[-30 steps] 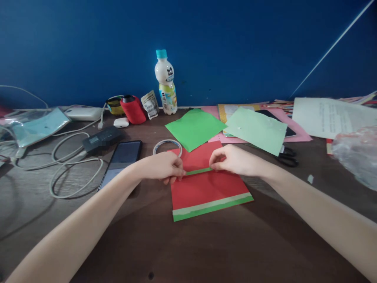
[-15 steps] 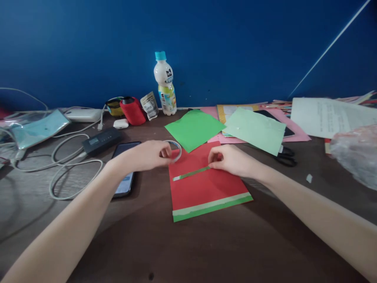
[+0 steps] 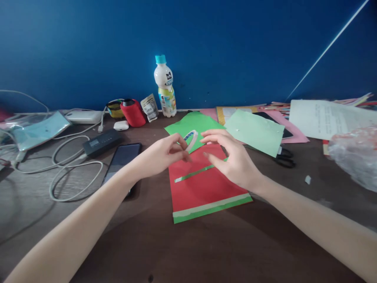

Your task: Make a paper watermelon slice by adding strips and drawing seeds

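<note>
My left hand (image 3: 165,154) is closed on a roll of tape (image 3: 193,138), a thin white ring with blue marks inside, held above the paper. Opposite it, my right hand (image 3: 237,163) hovers over the right part of the red paper (image 3: 203,194), its fingers apart and holding nothing. A narrow green strip (image 3: 194,173) with a whitish left end lies slantwise across the red paper; my right hand hides part of its right side. Along the paper's near edge runs a pale green and green band (image 3: 212,207).
Behind the red paper lie a green sheet (image 3: 191,122) and a pale green sheet (image 3: 255,129), with black-handled scissors (image 3: 285,159) partly beneath the latter. A phone (image 3: 122,159), cables and a dark box (image 3: 102,142) are at left. A bottle (image 3: 165,88) stands by the blue wall.
My left hand has moved right with the tape roll. My right hand has let go of the strip's right end, lifted and spread its fingers. The phone's screen has darkened.
</note>
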`<act>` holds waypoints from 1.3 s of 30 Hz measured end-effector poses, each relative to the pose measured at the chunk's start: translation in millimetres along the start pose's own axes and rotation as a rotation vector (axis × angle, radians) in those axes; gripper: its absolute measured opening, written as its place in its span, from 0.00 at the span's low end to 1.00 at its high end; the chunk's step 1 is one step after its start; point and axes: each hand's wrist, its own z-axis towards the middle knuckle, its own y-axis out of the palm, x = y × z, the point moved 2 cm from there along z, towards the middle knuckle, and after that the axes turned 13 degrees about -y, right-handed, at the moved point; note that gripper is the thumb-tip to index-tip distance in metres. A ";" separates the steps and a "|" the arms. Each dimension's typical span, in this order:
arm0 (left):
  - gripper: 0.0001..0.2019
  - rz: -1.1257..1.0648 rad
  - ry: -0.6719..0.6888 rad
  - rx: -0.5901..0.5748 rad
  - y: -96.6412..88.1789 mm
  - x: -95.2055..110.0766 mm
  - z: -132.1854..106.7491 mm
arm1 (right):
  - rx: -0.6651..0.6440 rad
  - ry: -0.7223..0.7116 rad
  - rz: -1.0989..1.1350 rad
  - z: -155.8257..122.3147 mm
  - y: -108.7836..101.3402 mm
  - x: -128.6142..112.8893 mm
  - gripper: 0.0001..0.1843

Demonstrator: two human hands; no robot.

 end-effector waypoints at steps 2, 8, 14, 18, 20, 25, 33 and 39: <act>0.03 -0.100 0.020 -0.017 6.4 4.4 -2.2 | 0.018 -0.028 0.035 0.7 0.3 -6.6 0.16; 0.04 -0.205 0.050 -0.015 16.8 6.6 -5.1 | -0.002 0.000 0.082 -0.4 1.9 -11.6 0.18; 0.04 -0.229 0.056 -0.013 18.2 7.1 -5.5 | -0.007 0.052 0.143 -1.7 0.2 -11.5 0.10; 0.04 -0.196 0.039 0.000 18.1 8.2 -5.4 | -0.012 0.075 0.197 -1.9 0.3 -10.5 0.18; 0.04 -0.190 0.043 0.013 18.4 8.7 -5.2 | -0.018 0.051 0.179 -2.2 0.9 -10.1 0.21; 0.03 -0.222 0.055 -0.021 20.2 8.6 -4.3 | -0.036 0.073 0.241 -4.2 1.1 -9.4 0.17; 0.02 -0.224 0.046 -0.083 24.8 7.9 -4.4 | 0.022 0.143 0.382 -3.5 1.5 -8.2 0.17; 0.02 -0.260 0.040 -0.095 30.2 4.9 -3.0 | -0.024 0.070 0.172 -4.3 3.6 -6.2 0.16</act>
